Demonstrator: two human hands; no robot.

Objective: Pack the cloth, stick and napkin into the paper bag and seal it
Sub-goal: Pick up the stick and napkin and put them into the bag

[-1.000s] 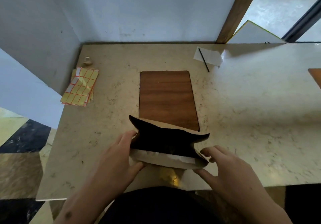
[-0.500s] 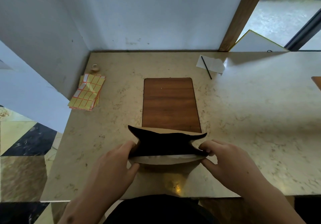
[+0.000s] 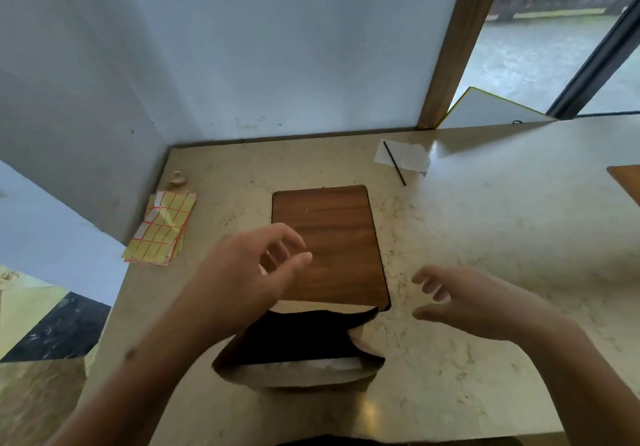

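Both hands, the left hand (image 3: 256, 269) and the right hand (image 3: 474, 303), hover released with loosely curled fingers above the table (image 3: 485, 238). The paper bag (image 3: 298, 376) lies open below and between them, the black cloth (image 3: 301, 335) inside it.

Left hand (image 3: 249, 272) raised, fingers loosely curled and holding nothing, pointing toward one o'clock. Right hand (image 3: 474, 302) at three o'clock from it, fingers relaxed, pointing toward nine o'clock.
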